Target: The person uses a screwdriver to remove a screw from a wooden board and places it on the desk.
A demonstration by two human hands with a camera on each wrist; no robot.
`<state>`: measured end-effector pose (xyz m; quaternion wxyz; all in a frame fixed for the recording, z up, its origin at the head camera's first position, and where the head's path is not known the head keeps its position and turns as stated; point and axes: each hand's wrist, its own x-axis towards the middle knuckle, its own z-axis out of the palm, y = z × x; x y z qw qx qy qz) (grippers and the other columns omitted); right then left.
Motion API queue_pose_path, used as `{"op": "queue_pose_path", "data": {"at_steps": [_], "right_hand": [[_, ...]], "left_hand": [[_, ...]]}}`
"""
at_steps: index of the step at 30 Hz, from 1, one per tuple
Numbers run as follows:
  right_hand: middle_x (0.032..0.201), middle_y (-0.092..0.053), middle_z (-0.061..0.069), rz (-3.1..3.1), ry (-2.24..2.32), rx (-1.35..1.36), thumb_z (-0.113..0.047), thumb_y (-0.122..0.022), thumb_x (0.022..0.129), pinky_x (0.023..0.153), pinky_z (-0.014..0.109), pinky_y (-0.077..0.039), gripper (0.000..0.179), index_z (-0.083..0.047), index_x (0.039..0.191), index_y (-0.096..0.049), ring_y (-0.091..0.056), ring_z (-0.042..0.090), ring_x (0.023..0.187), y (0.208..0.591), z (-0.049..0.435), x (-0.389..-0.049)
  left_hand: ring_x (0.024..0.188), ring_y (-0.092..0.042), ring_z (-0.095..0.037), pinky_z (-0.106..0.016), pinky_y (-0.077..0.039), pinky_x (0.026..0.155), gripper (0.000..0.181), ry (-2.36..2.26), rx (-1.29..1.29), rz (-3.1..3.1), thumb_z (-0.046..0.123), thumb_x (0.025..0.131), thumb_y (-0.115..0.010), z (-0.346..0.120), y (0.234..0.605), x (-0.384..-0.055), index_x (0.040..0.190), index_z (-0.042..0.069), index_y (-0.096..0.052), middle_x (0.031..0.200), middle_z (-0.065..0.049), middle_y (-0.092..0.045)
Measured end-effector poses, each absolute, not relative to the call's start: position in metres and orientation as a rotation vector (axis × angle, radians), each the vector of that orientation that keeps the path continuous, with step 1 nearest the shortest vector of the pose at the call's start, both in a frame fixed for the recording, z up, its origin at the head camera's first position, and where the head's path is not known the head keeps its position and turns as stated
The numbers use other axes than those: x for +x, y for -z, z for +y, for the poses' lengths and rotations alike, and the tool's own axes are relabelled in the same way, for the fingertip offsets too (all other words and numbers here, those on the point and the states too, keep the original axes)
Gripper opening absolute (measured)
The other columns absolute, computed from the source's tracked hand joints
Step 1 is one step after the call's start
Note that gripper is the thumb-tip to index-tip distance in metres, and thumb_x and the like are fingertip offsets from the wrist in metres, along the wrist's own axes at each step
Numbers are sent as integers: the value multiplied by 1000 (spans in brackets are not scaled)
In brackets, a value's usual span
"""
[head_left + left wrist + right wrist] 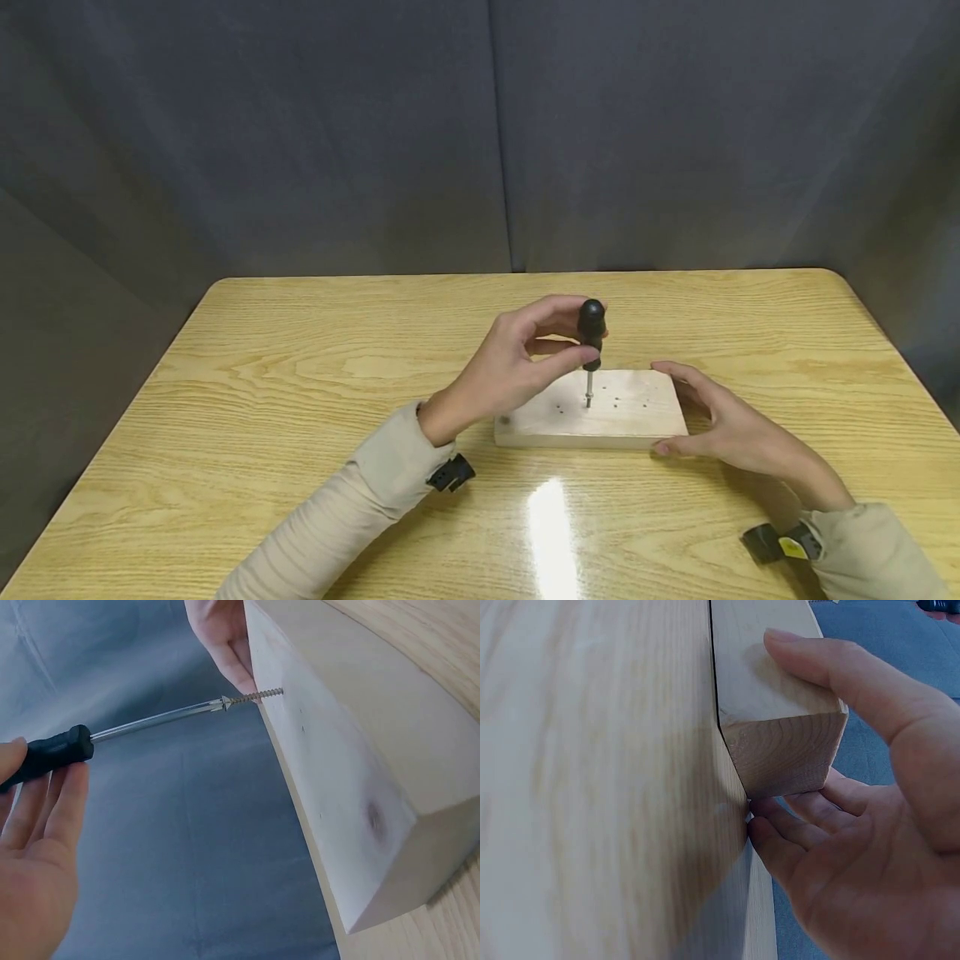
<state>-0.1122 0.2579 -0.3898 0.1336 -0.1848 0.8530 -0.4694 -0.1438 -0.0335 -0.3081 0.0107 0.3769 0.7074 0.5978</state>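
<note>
1. In the head view, taking 12 o'clock as the far side, the block (637,422) lies flat on the bench (300,358), toward 3 o'clock of its middle.
2. The screwdriver (592,323) stands nearly upright over the block's centre, handle on top, shaft pointing to 6 o'clock.
3. Its tip meets the head of a screw (256,697); the screw's point is at the block's face, with most of its thread showing.
4. Of the hands, the left hand (510,363) comes in from 8 o'clock, its thumb and fingers gripping the handle.
5. The right hand (738,433) grips the block's 3 o'clock end, thumb on the near side, fingers on the far side.
6. Small holes (617,399) dot the top on either side of the screw; a dark knot (376,821) marks the corner at 8 o'clock.
7. Beyond the bench, at 12 o'clock, hangs a dark curtain (337,142).
</note>
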Motion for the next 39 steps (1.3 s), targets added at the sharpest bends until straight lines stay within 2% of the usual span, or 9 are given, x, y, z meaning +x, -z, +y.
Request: {"op": "queue_pose_path", "data": {"at_steps": [7,16,23,27,34,39], "right_hand": [[150,-41,21,2479,1356,-518,-23,-85,79,95,0,-32,96,-6,154,-26,-38,46,139,390,257,-112],[152,-39,22,2461,1367,-512,-23,-85,79,95,0,-33,97,-6,154,-25,-35,48,140,389,257,-112],[150,-41,20,2476,1360,-516,-24,-85,79,95,0,-33,97,-6,153,-26,-38,45,138,390,257,-112],[151,-40,20,2480,1351,-515,-25,-85,79,95,0,-33,97,-6,154,-26,-37,46,139,390,257,-112],[152,-39,21,2465,1365,-520,-24,-84,80,95,-1,-32,96,-6,154,-25,-36,47,140,391,257,-112],[151,-40,24,2493,1354,-552,-20,-84,80,94,-1,-32,95,-5,153,-26,-38,50,138,391,258,-112]], "left_hand": [[96,-70,-21,-30,-61,86,44,-1942,1145,2168,-3,85,-74,-31,309,-143,127,-1,-60,109,-20,-70],[102,-70,-20,-27,-60,90,41,-1858,1192,2194,0,91,-67,-35,308,-143,131,-1,-60,117,-19,-70],[93,-68,-13,-31,-62,84,38,-1910,1195,2173,-1,86,-74,-33,310,-143,123,0,-63,106,-17,-70],[90,-67,-8,-30,-62,82,39,-1905,1194,2205,0,85,-75,-32,311,-143,123,0,-64,104,-16,-71],[90,-65,-14,-27,-60,82,38,-1802,1349,2236,3,92,-67,-35,312,-145,129,-2,-62,103,-15,-70],[91,-66,-14,-26,-60,82,38,-1762,1408,2245,-1,93,-62,-36,311,-148,131,-3,-60,107,-16,-70]]}}
